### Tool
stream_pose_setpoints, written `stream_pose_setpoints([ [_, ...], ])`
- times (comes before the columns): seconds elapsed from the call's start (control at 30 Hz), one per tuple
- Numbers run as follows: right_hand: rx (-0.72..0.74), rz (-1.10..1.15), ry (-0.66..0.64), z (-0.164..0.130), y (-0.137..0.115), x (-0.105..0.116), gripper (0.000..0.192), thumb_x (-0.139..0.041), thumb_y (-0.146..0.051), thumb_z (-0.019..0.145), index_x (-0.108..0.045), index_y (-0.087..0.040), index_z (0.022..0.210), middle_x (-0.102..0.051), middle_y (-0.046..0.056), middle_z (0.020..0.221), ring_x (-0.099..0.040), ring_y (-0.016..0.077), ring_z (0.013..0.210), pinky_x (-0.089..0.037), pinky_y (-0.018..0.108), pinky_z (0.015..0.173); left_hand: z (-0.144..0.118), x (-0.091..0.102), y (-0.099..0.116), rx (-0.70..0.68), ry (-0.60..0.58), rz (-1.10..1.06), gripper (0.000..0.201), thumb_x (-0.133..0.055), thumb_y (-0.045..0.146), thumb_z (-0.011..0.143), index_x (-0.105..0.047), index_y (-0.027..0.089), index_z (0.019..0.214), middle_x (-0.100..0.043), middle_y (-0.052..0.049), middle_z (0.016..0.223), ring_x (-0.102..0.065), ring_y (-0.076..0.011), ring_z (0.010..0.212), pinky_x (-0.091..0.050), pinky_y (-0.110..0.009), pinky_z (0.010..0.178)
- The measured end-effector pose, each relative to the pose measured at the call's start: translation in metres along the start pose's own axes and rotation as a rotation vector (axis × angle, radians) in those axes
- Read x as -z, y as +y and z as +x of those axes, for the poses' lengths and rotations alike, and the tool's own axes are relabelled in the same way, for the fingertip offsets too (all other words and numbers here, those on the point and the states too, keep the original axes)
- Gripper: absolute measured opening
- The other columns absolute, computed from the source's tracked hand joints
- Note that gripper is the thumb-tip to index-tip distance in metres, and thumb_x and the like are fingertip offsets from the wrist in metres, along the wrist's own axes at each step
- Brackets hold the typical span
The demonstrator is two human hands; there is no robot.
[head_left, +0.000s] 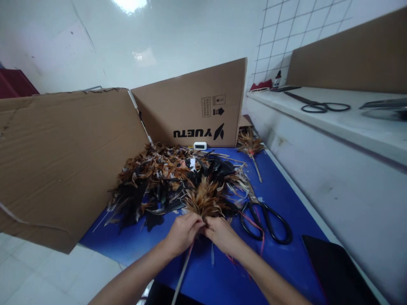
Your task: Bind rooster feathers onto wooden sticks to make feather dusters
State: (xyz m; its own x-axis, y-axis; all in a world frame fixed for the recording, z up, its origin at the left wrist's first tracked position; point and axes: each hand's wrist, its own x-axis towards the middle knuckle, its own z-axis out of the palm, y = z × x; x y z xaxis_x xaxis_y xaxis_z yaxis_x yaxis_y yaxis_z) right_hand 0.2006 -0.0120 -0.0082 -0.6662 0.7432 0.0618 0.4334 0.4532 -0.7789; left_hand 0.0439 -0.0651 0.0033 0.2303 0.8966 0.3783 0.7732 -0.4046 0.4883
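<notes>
My left hand [182, 233] and my right hand [222, 234] meet over a blue mat [286, 199], both pinched on the base of a fan-shaped bundle of brown feathers [205, 199]. A thin pale stick [182, 275] runs from under my hands toward me. Pink thread [254, 224] trails to the right of my right hand. Just beyond the bundle lies a heap of loose brown and black feathers [159, 178].
Black-handled scissors [267, 218] lie right of my hands. A finished feather bundle [251, 146] rests by a YUETU cardboard box [193, 106]. A cardboard sheet [63, 156] stands at left. More scissors [318, 106] lie on the white ledge [349, 127]. A dark flat object [337, 271] sits at lower right.
</notes>
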Motion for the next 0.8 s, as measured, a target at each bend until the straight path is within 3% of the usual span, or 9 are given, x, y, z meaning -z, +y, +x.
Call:
stream_pose_setpoints([
  [0.13,-0.027,0.058,-0.04,0.0001,-0.0025,0.0007,0.016,-0.052,-0.025,0.075,-0.05,-0.017,0.062,-0.039,-0.006,0.052,-0.036,0.0078,0.05,-0.02,0.021,0.047,0.0023,0.0024,0.0013,0.178,0.016,-0.179,0.015,-0.042,0.023,0.088,-0.053,0.018,0.08,-0.059,0.001,0.068,-0.053,-0.009,0.062,-0.039,-0.019,0.061],
  [0.27,-0.038,0.071,-0.061,-0.0002,-0.0025,0.0019,0.017,-0.048,-0.024,0.077,-0.052,-0.017,0.063,-0.038,-0.006,0.052,-0.036,0.0076,0.051,-0.021,0.021,0.048,0.0024,0.0035,0.0011,0.249,0.026,-0.278,0.017,-0.039,0.026,0.09,-0.051,0.018,0.08,-0.059,0.003,0.065,-0.051,-0.008,0.057,-0.037,-0.018,0.058],
  [0.47,-0.033,0.089,-0.075,0.0012,0.0,0.0014,0.019,-0.043,-0.023,0.08,-0.055,-0.016,0.067,-0.043,-0.005,0.054,-0.038,0.0085,0.052,-0.024,0.021,0.051,0.0022,0.0034,-0.0007,0.236,0.008,-0.284,0.017,-0.038,0.024,0.09,-0.05,0.018,0.08,-0.058,0.002,0.066,-0.05,-0.008,0.059,-0.037,-0.018,0.06],
  [0.8,-0.032,0.094,-0.006,-0.0031,-0.0079,0.0086,0.02,-0.043,-0.024,0.081,-0.053,-0.017,0.065,-0.045,-0.005,0.056,-0.039,0.0091,0.053,-0.025,0.021,0.051,0.0021,0.0062,-0.002,0.127,-0.084,-0.12,0.018,-0.043,0.022,0.088,-0.059,0.018,0.084,-0.06,-0.001,0.071,-0.054,-0.0108,0.066,-0.039,-0.021,0.064],
])
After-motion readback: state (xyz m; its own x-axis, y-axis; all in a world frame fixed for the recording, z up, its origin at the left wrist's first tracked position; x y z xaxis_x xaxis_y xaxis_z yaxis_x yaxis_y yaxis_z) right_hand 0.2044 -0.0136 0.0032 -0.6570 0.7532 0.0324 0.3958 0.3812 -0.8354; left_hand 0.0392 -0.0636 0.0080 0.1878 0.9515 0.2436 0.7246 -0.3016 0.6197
